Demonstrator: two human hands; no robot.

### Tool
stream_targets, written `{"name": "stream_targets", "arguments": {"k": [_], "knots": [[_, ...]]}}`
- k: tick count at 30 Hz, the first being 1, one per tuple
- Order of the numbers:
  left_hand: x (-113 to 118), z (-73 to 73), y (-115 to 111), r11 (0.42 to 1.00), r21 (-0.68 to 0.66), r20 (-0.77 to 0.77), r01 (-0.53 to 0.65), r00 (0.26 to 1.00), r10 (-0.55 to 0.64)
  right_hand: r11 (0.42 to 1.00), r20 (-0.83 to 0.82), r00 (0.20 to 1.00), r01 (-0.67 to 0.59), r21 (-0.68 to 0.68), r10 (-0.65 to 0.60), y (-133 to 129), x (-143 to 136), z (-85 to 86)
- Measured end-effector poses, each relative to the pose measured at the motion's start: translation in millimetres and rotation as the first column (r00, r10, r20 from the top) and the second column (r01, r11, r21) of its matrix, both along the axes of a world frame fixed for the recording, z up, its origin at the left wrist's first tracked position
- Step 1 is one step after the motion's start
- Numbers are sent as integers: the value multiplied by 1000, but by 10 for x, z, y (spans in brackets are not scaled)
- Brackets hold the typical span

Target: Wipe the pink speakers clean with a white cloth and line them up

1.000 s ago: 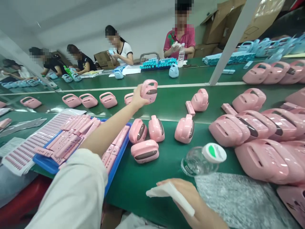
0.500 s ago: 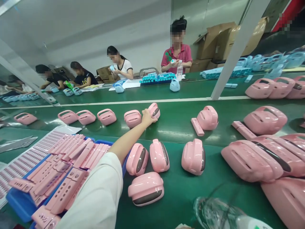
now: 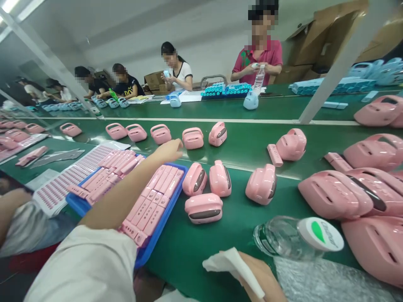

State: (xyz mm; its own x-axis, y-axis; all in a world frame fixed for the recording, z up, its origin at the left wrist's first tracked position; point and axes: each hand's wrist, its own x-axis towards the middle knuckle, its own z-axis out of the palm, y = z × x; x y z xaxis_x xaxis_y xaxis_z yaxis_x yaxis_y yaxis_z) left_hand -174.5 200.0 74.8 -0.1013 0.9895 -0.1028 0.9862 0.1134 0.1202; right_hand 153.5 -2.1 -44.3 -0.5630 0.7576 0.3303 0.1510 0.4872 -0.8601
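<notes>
My left hand is above the green belt with its fingers loosely bent and nothing visible in them, just left of a pink handled housing. Right of that stands a pink housing with a dark window. Under my left forearm, blue trays hold rows of pink slender parts. At the bottom, my right hand holds a white cloth; part of this hand is out of frame. Several pink housings sit on the green table between my hands.
A clear bottle with a white cap lies beside my right hand, near bubble wrap. Large pink housings crowd the right side. Printed sheets lie left. People work across the belt; a slanted post rises there.
My left hand has let go of the pink housing with the dark window and pulled back to the left. My right hand and its white cloth have come into view. The view has shifted.
</notes>
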Motion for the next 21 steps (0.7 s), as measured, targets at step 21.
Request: {"name": "stream_targets", "arguments": {"k": [21], "knots": [[-349, -297, -1529, 922, -93, -255, -377, 904, 344, 933, -79, 987, 107, -345, -142, -52, -239, -129]]}}
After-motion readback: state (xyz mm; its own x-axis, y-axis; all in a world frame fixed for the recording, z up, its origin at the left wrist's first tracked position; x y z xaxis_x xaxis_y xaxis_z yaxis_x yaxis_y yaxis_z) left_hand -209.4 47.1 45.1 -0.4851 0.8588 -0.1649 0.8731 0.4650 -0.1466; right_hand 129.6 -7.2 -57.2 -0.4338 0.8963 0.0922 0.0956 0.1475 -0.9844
